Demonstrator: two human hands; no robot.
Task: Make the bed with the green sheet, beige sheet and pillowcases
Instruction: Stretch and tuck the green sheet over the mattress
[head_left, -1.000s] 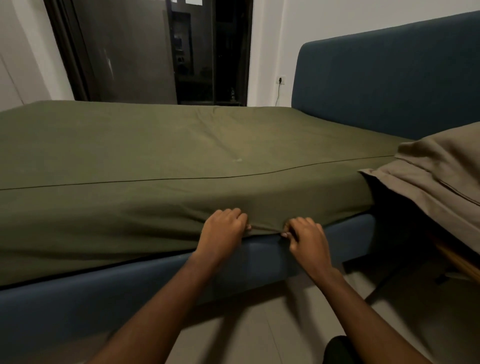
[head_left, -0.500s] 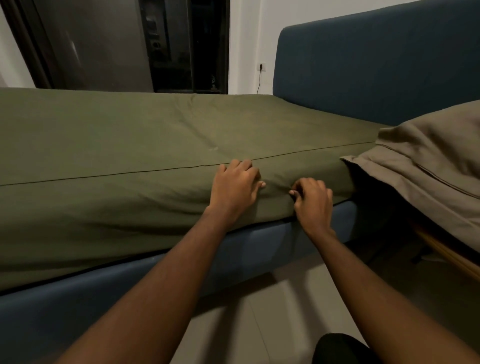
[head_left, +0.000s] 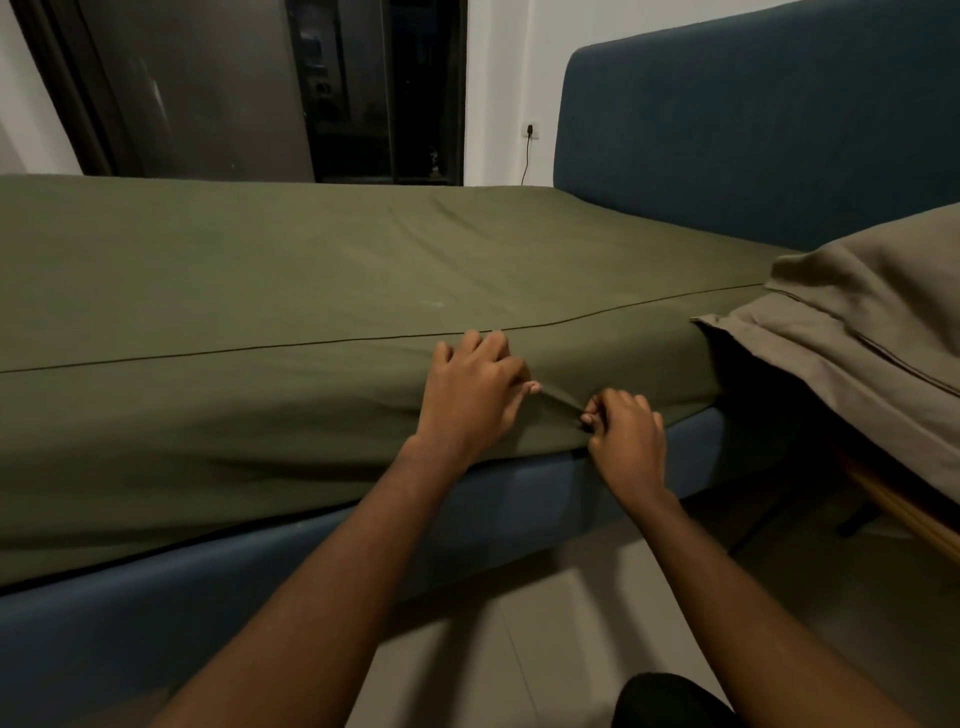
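On the near side of the mattress, the green sheet (head_left: 311, 270) already covers top and side face, lower edge hanging just above the blue bed frame (head_left: 519, 499). Left hand (head_left: 470, 400) lies flat on the side panel, fingers spread, gripping nothing, pinning the cloth. Right hand (head_left: 626, 434) is closed in a pinch on a small ridge of green sheet just beside the left thumb, near the bottom edge. Looks like the step is taking out slack and tucking the edge under. To do it well: keep the left palm pressing so the top seam line stays straight, pull the pinched fold down and toward the headboard (head_left: 753, 145), then push it between mattress and frame rather than leaving it bunched. Work along the edge in short sections; wrinkles show lower left on the side panel, so that stretch likely needs the same. Don't over-pull or the far side may lift; can't see that side from here. Beige sheet (head_left: 857, 332) sits bunched at right, on what seems a wooden piece beside the bed, overlapping the mattress corner, apart from both hands, not yet spread. Pillowcases: can't tell them apart from that pile. No brands, labels or readable writing visible anywhere.
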